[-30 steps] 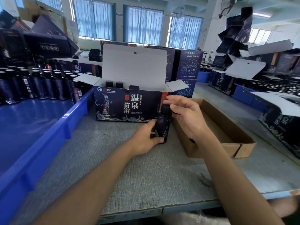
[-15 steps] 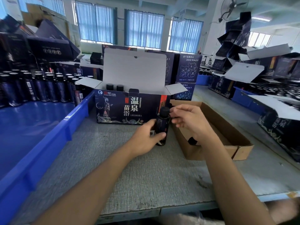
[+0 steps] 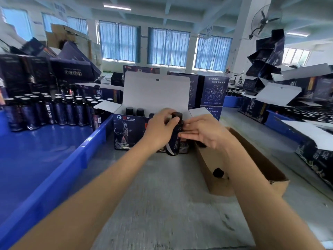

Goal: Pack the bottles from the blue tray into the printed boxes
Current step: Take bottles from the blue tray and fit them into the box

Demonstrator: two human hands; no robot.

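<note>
Blue-curtained windows (image 3: 167,47) are seen along the back of a packing room, and the work is laid out on a worn grey worktable (image 3: 162,204). Along the table's left edge a large blue plastic tray (image 3: 86,147) is set, and rows of dark capped bottles (image 3: 54,112) are stood at its far side. Towards the table's far edge, just beside the tray's rim, an open dark-blue printed cardboard box (image 3: 126,134) is placed with its white lid flap raised. Two black bottle caps (image 3: 135,111) are visible in its left rear part, and the rest of its inside is hidden by the hands. A dark cylindrical bottle with a black cap (image 3: 176,116) is held upright in front of the box's right half; whether its base touches the table cannot be told. Its upper body is gripped by the left hand (image 3: 160,129), fingers and thumb curled round it, while the right hand (image 3: 203,132) is laid against its right side with fingers straight and close together. A shallow brown cardboard tray (image 3: 252,159) is set just right of the box. The task is judged to be at an early stage: at least two bottles are packed, one is in hand, and many are left in the blue tray.
</note>
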